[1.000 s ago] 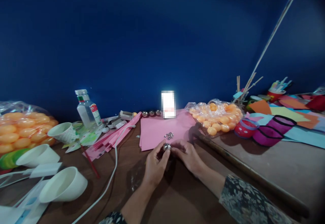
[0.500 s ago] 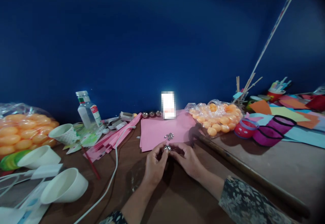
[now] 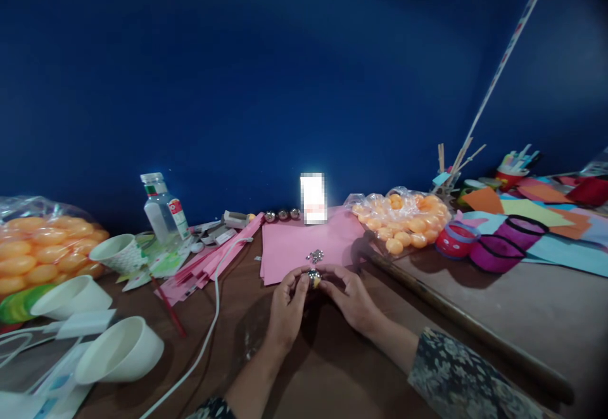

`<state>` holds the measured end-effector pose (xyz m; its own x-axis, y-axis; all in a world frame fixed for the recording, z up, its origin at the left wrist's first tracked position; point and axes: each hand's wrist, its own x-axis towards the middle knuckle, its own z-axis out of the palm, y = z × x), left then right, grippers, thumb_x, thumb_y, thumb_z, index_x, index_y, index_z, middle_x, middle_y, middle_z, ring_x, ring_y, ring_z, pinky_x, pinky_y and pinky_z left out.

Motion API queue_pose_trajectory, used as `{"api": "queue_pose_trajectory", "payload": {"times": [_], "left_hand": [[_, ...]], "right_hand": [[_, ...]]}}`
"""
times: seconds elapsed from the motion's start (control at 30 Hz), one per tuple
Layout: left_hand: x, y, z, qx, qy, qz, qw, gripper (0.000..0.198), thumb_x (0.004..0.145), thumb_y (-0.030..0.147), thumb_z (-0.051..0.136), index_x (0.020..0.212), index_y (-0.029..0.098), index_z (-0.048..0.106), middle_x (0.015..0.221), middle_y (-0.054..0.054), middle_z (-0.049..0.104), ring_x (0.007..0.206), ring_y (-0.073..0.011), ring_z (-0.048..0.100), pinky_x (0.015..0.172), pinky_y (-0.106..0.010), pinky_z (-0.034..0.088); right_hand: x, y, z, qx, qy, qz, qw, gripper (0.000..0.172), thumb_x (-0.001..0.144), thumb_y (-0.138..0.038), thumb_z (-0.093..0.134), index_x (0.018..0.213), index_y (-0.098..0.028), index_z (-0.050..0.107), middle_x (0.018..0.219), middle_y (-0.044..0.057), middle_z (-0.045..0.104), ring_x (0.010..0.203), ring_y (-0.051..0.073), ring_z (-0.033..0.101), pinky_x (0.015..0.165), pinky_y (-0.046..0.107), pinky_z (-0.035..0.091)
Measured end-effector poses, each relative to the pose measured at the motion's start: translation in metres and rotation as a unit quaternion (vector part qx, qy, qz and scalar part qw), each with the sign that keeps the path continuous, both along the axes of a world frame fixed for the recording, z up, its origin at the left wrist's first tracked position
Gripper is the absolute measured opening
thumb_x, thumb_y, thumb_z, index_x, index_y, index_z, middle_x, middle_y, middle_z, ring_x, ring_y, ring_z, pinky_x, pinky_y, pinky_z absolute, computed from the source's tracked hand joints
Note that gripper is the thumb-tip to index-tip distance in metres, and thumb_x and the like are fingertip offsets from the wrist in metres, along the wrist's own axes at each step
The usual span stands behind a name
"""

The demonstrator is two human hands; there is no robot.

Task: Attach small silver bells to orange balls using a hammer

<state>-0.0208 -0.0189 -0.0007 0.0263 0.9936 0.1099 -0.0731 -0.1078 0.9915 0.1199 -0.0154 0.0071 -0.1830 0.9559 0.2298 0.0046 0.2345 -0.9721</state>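
My left hand [image 3: 287, 308] and my right hand [image 3: 350, 297] meet at the middle of the brown table, fingertips pinched together around a small shiny silver ball [image 3: 313, 277]. Both hands grip it from opposite sides, just in front of a pink paper sheet [image 3: 294, 242]. A little heap of small silver pieces [image 3: 315, 255] lies on that sheet, just beyond my fingers. A patterned sleeve covers my right forearm.
Bags of orange balls lie at the left [image 3: 42, 248] and at the right [image 3: 403, 216]. White cups [image 3: 118, 349], a clear bottle [image 3: 159, 210], a white cable [image 3: 213, 305], pink paper strips, three silver balls [image 3: 283, 214], coloured paper and red and magenta rings [image 3: 494, 245] surround the hands.
My hands have barely moved; the fingers shifted a little on the silver ball and the view tilted slightly.
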Motion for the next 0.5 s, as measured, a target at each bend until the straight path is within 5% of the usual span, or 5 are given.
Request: {"api": "queue_pose_trajectory", "payload": {"times": [0.3,0.5], "left_hand": [[0.001,0.005,0.0,-0.013,-0.005,0.019,1.0,0.032,0.073,0.032,0.059,0.101,0.016,0.058,0.097,-0.007,0.066,0.089,-0.0178,0.061,0.079,-0.029,0.048],[0.001,0.006,-0.001,-0.034,-0.101,0.055,0.993,0.041,0.075,0.04,0.054,0.108,0.017,0.058,0.101,-0.008,0.064,0.086,-0.0176,0.061,0.078,-0.032,0.05]], "right_hand": [[0.0,0.0,-0.001,0.053,-0.064,0.001,0.997,0.028,0.079,-0.018,0.052,0.107,-0.019,0.056,0.102,0.007,0.063,0.092,0.017,0.059,0.083,0.031,0.048],[0.022,0.004,0.015,0.186,-0.203,-0.109,0.955,0.022,0.081,-0.02,0.048,0.103,-0.019,0.055,0.098,0.007,0.061,0.085,0.016,0.058,0.076,0.029,0.048]]}}
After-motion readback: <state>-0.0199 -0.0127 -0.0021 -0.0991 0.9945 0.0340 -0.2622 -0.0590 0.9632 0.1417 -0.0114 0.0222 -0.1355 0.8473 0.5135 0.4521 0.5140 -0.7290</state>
